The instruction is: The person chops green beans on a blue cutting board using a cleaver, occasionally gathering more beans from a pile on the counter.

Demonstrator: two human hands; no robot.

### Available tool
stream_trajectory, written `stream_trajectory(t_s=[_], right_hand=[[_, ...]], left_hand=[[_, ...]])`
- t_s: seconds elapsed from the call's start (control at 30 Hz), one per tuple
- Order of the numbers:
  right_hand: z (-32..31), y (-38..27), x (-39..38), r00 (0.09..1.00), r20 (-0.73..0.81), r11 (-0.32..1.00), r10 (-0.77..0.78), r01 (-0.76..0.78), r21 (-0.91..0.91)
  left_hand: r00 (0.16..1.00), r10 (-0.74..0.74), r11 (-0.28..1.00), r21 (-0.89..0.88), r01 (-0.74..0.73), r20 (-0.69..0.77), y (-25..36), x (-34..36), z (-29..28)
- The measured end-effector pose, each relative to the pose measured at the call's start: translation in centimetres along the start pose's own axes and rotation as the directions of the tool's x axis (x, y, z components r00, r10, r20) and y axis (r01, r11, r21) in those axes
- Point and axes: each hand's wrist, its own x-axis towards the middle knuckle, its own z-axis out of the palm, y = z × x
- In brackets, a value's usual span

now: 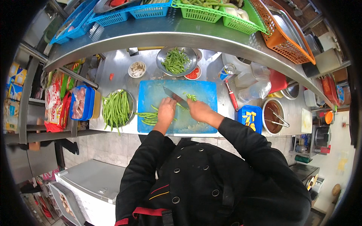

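Commercial kitchen. A steel counter (120, 64) carried a blue cutting board (203, 94), steel bowls of green beans (175, 60) and prepped garnishes. A curved steel shelf (181, 35) above held plastic baskets (205, 13) of produce. Packaged goods (56, 98) filled racks at the left. The worker wore a black chef's jacket (203, 177).

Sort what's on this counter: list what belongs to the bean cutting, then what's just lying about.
In use: blue cutting board, cleaver in right hand, green beans under left hand, plate of whole beans, bowl of cut beans.

Lying about: red-handled peeler, can, sauce pot.
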Motion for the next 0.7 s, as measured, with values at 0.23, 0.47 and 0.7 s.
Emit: stream_trajectory(t_s=[0.23, 0.47, 0.7], right_hand=[[3.4, 0.0, 1.0, 0.996, -0.087, 0.997, 0.028, -0.022, 0.073], [4.4, 0.7, 0.2, 0.990, -0.129, 0.994, 0.062, -0.049, 0.098], [4.5, 0.3, 2.3, 0.992, -0.127, 0.994, 0.019, -0.005, 0.110]], left_hand=[[1.000, -0.001, 0.999, -0.032, 0.001, 0.002, 0.2, -0.1, -0.2], [1.000, 0.006, 0.999, -0.047, -0.007, -0.024, 0.6, -0.2, 0.1], [0.996, -0.084, 0.996, 0.006, 0.084, -0.014, -1.6, -0.4, -0.7]])
